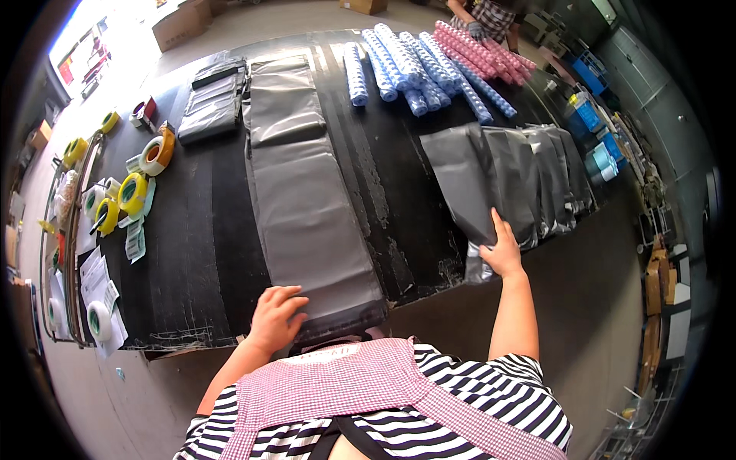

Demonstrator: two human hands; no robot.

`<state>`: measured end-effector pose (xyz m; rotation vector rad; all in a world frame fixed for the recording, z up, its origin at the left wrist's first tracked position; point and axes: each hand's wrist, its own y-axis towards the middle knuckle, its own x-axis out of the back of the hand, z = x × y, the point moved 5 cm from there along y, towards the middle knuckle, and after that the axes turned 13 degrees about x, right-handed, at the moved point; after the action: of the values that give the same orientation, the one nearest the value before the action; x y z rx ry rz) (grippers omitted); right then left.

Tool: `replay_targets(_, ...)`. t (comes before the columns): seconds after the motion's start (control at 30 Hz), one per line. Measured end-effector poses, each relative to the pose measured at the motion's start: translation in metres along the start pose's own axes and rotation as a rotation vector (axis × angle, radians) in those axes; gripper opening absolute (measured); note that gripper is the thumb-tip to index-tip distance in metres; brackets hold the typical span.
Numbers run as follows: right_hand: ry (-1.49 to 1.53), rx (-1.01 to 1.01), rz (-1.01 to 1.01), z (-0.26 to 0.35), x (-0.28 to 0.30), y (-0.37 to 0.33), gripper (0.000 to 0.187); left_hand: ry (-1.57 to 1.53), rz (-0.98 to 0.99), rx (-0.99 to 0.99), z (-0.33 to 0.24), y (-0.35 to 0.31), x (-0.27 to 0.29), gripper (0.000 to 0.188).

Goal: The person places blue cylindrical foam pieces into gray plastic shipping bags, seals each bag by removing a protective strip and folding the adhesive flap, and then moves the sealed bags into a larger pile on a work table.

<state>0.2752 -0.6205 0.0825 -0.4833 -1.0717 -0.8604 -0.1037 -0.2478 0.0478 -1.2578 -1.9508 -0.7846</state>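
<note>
At the near end of the central grey strip (307, 195), the left hand (277, 318) is held loosely curled; the grey bags (515, 180) at right are touched by the right hand (504, 254), pinching unclear, and could be dragged askew by clinging.

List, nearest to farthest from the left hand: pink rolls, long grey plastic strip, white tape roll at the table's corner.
1. Long grey plastic strip, right by the left hand.
2. White tape roll, near left corner.
3. Pink rolls, far right.
</note>
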Motion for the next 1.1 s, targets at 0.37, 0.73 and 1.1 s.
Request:
replay_targets(0.37, 0.180, 0.477, -0.111, 0.140, -0.152, 0.286, 0.084, 0.309, 0.303, 0.017, -0.016, 0.024, -0.034, 0.061)
replay_targets(0.73, -0.053, -0.114, -0.111, 0.218, -0.218, 0.506, 0.095, 0.269, 0.273, 0.113, -0.015, 0.024, -0.033, 0.039)
replay_targets(1.1, -0.214, 0.349, -0.469, 0.169, -0.182, 0.339, 0.051, 0.260, 0.303, 0.117, -0.011, 0.025, -0.033, 0.040)
